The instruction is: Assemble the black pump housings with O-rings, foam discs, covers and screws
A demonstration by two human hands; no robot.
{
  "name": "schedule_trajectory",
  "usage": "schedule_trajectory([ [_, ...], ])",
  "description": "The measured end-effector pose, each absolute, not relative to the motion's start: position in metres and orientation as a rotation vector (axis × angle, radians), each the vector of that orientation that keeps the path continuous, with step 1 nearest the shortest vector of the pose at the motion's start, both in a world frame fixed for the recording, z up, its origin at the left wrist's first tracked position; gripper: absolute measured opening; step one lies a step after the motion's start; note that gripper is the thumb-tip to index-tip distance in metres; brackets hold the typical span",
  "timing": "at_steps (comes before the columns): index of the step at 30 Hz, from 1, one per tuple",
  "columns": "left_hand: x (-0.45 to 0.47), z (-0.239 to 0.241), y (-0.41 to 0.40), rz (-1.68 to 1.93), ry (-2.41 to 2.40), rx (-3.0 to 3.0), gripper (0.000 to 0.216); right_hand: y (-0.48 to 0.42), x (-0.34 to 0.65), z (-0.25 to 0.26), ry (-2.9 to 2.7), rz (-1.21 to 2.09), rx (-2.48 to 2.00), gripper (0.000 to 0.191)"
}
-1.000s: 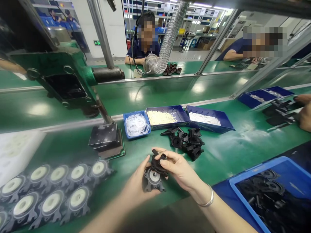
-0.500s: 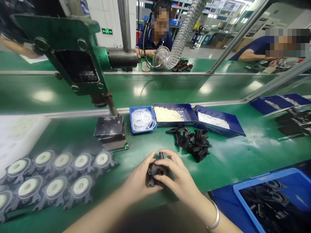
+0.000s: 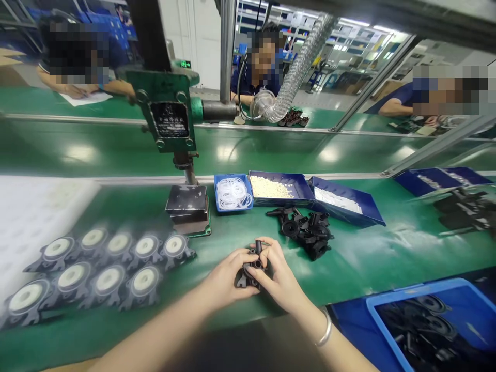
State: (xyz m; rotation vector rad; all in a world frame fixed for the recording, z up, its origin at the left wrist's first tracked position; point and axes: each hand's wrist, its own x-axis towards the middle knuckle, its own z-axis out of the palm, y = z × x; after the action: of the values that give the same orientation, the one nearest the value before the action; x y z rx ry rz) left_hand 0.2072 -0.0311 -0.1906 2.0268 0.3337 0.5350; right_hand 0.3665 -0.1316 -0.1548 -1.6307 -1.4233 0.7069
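Observation:
Both hands hold one black plastic housing [image 3: 243, 279] over the front of the green bench. My left hand [image 3: 228, 271] is wrapped round its left side, thumb below and fingers above. From the right, my right hand [image 3: 277, 274] closes on it, with thumb and fingertips at the short tube in its middle. A second tube points up and away from me. Whether the right fingertips hold some small part is hidden. Beyond my hands lies a pile of similar black housings [image 3: 306, 230].
Black parts with white discs [image 3: 109, 279] stand in rows at left, by a green press [image 3: 169, 111]. Behind are a blue tray of clear rings [image 3: 233, 194], a bin of small yellowish rings [image 3: 271, 187] and a bin of white pieces [image 3: 337, 199]. A blue crate [image 3: 374, 310] is at right. Co-workers sit opposite.
My right fingers have drawn in closer around the housing's tubes, and the housing is turned slightly. The whole view has shifted, bringing the co-worker at left into sight.

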Motion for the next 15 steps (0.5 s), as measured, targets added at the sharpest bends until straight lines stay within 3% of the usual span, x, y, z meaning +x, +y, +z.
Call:
schedule_trajectory([
  [15, 0.210, -0.183, -0.037, 0.590, 0.365, 2.010, 0.063, -0.134, 0.357, -0.155, -1.356, 0.602, -1.679, 0.031],
])
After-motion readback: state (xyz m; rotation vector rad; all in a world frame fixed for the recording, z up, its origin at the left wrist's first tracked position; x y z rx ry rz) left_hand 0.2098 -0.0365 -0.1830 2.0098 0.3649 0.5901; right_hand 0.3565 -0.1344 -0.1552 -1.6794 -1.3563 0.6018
